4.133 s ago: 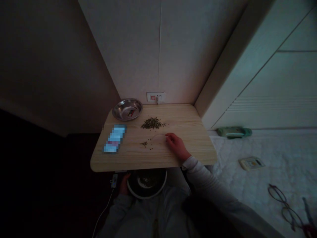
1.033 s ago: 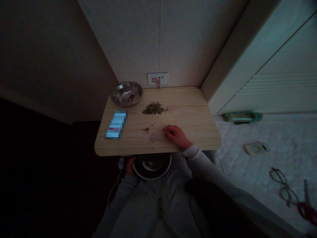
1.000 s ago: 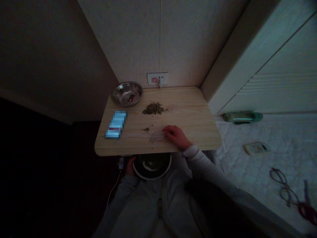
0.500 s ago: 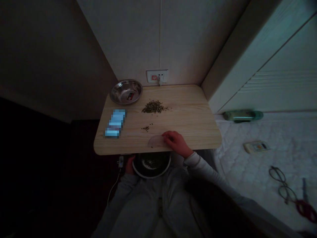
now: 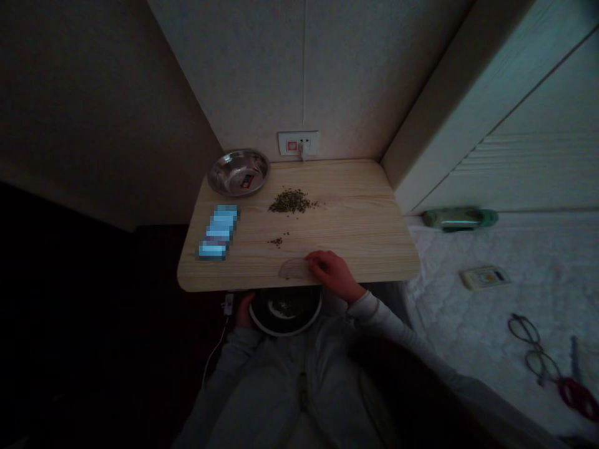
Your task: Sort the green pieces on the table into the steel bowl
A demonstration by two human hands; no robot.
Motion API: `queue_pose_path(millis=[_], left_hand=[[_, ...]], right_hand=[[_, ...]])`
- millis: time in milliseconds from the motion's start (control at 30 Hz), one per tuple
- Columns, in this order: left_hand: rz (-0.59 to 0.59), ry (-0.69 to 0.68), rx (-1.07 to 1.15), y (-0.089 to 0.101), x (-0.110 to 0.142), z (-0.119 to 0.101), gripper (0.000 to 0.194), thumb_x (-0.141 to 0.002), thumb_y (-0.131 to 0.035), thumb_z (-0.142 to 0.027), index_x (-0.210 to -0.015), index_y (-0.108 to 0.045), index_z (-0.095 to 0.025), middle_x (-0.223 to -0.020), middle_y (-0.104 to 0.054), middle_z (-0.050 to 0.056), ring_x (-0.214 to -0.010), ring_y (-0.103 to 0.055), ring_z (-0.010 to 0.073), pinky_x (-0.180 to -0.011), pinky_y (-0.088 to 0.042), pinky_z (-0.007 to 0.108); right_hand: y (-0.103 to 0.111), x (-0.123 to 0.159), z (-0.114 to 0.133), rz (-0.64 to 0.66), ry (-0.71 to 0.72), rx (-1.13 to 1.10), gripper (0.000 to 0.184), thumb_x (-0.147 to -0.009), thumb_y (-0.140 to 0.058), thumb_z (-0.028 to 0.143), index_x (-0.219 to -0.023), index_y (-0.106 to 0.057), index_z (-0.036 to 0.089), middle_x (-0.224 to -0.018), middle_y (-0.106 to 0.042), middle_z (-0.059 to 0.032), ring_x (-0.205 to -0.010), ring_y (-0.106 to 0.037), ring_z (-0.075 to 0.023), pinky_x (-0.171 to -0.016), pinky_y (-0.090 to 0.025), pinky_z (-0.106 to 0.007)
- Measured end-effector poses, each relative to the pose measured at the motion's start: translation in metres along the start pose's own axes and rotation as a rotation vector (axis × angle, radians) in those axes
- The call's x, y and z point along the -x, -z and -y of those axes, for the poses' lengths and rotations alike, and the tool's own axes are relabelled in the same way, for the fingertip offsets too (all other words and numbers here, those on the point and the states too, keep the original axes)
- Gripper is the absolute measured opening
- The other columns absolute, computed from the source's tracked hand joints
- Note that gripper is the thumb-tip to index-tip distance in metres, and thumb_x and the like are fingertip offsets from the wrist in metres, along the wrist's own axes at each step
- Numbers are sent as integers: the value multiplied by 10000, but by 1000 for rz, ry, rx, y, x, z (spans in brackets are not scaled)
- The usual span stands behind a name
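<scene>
My right hand [image 5: 330, 271] pinches the right end of a thin, clear, flat scraper-like piece [image 5: 294, 268] at the table's front edge. Below that edge, my left hand [image 5: 244, 310] grips the left rim of a dark bowl [image 5: 285, 324] with a pale rim. Small dark bits lie in the bowl, too dim to make out. A heap of small green-brown seeds or beans [image 5: 291, 201] rests mid-table, with a small cluster of the same bits [image 5: 276, 241] nearer to me.
On the wooden table [image 5: 365, 224] stand a steel basin [image 5: 238, 174] and a lit phone [image 5: 218, 232]. A wall socket [image 5: 298, 143] is behind. On the bed at right lie a green bottle [image 5: 461, 218], a remote [image 5: 484, 277], glasses [image 5: 533, 349] and a red-handled item [image 5: 578, 399].
My right hand and the clear piece have shifted slightly toward me, down to the table's front edge. The bowl and my left hand stay nearly in place.
</scene>
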State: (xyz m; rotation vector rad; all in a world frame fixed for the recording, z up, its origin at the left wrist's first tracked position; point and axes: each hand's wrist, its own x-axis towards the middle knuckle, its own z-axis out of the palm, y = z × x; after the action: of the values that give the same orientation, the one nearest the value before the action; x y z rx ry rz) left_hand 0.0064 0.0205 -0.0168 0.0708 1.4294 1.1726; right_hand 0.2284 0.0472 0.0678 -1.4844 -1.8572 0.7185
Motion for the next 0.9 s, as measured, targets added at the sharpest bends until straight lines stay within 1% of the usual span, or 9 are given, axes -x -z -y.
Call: queue_pose_path(millis=[67, 100, 267, 333, 433, 533, 600, 700, 900], left_hand=[[39, 63, 24, -2, 2, -1, 107, -567, -510, -183, -507, -598, -174, -523, -621, 16, -798, -565, 202, -762, -396, 326], [43, 63, 25, -2, 3, -1, 101, -565, -514, -184, -506, -597, -177, -514, -617, 14, -804, -563, 207, -759, -398, 334], [1, -91, -55, 1, 6, -3, 121, -524, -534, -116, -449, -570, -205, -491, -600, -8, -830, -551, 211, -789, -375, 334], [5, -112, -74, 2, 5, -3, 120, -520, -538, -111, -461, -579, -207, -503, -604, -10, -840, -547, 213, -797, -369, 332], [-32, -77, -54, 1, 3, -1, 106, -530, -533, -136, -454, -575, -196, -489, -597, -10, -808, -556, 203, -796, -368, 327], [-3, 28, -8, -2, 3, -2, 114, -554, -516, -175, -459, -578, -186, -489, -598, -4, -739, -571, 193, -763, -388, 330], [13, 48, 7, -5, 6, -4, 127, -558, -515, -175, -447, -574, -188, -484, -597, -8, -676, -574, 178, -740, -400, 322], [-13, -8, -11, -6, 9, -5, 128, -546, -527, -165, -426, -564, -189, -477, -592, -18, -638, -568, 161, -737, -395, 305], [-11, -88, -57, 2, 3, -1, 67, -516, -555, -153, -468, -587, -186, -507, -598, -5, -742, -560, 184, -777, -366, 308]], right_hand=[[1, -1, 1, 22, 30, 13, 167, -737, -435, 215, -847, -555, 180, -622, -563, -3, -617, -472, -119, -622, -364, -247], [1, -1, 1, 33, 45, 9, 163, -736, -436, 210, -843, -555, 181, -621, -564, 0, -616, -472, -117, -629, -363, -248], [2, -1, 1, 37, 50, -10, 160, -740, -434, 218, -846, -549, 182, -622, -565, 4, -619, -476, -115, -628, -362, -245], [2, 0, 0, 36, 47, -7, 163, -741, -434, 220, -848, -548, 178, -636, -570, -1, -623, -476, -116, -625, -361, -245], [2, 0, 0, 43, 49, -4, 164, -737, -438, 214, -852, -550, 177, -658, -578, -3, -629, -477, -115, -629, -360, -243], [2, 0, 0, 57, 60, 5, 158, -735, -441, 210, -839, -555, 180, -696, -589, -5, -638, -481, -114, -640, -357, -246], [2, 0, 0, 63, 71, 10, 155, -734, -440, 209, -829, -559, 182, -726, -596, -7, -647, -485, -114, -650, -355, -249], [2, -1, 0, 84, 87, 21, 156, -731, -442, 204, -829, -562, 185, -733, -601, -4, -653, -490, -114, -662, -352, -252], [4, -1, 0, 124, 108, 20, 148, -725, -455, 210, -823, -563, 184, -711, -605, 3, -631, -493, -107, -662, -346, -248]])
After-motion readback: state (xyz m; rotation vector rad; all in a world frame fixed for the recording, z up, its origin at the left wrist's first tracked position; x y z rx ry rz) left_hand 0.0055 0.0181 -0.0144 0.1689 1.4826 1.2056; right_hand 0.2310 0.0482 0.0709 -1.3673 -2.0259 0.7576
